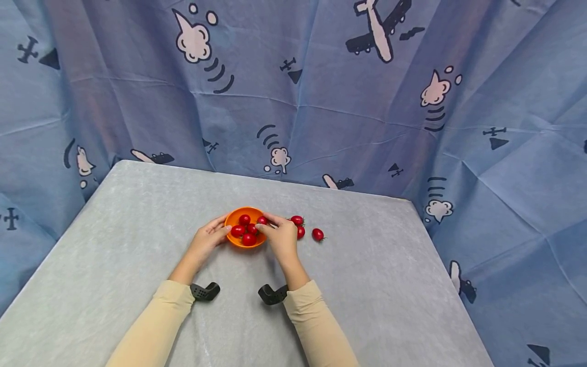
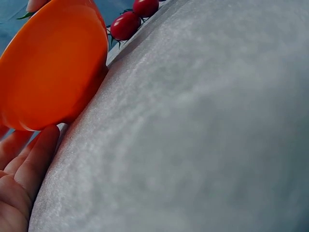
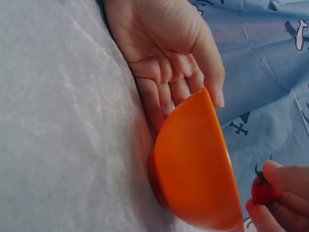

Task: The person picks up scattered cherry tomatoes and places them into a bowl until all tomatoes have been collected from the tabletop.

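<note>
Orange bowl [image 3: 193, 159], 4 tomatoes [image 1: 249, 239] visible inside

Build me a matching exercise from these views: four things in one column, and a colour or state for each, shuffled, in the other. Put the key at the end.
Column 1
1. Left hand
2. Curtain
3. Bowl
4. Right hand

Column 2
A. Pinches a stemmed cherry tomato
B. Orange, with cherry tomatoes inside
C. Holds the side of an orange vessel, thumb at the rim
D. Blue, printed with airplanes

Right pairs: 1-C, 2-D, 3-B, 4-A
</note>
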Demonstrator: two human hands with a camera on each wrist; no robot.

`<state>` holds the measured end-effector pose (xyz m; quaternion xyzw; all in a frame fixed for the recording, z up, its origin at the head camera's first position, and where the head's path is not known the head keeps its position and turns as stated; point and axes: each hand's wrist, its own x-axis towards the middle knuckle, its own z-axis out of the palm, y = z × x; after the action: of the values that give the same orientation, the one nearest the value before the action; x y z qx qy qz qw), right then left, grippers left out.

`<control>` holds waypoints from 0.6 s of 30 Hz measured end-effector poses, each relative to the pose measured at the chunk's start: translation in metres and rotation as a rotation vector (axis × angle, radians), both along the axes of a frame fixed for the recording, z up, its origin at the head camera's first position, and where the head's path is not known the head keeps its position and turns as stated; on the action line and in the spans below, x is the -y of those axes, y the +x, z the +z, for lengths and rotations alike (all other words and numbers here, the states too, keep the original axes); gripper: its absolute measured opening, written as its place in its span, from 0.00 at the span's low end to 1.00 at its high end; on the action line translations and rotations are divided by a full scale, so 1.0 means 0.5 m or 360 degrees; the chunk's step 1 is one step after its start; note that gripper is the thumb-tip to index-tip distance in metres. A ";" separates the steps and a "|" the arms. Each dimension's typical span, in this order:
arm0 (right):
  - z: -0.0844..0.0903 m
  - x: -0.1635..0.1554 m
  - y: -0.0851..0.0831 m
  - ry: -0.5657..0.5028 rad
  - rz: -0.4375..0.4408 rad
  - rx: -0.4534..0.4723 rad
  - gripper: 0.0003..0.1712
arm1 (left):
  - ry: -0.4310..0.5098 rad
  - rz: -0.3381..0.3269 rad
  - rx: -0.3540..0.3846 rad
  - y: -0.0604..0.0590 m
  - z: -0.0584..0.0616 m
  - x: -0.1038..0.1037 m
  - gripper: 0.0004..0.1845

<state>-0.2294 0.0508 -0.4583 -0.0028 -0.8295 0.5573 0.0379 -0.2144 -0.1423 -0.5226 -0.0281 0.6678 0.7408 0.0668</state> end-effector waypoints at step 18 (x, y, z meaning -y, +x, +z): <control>0.002 0.032 -0.006 0.0221 -0.0031 0.0051 0.20 | -0.0001 0.0008 0.0017 0.000 -0.005 0.000 0.29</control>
<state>-0.2323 0.0348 -0.4575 -0.0171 -0.8665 0.4979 0.0302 -0.2146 -0.1423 -0.5248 -0.0340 0.6675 0.7407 0.0685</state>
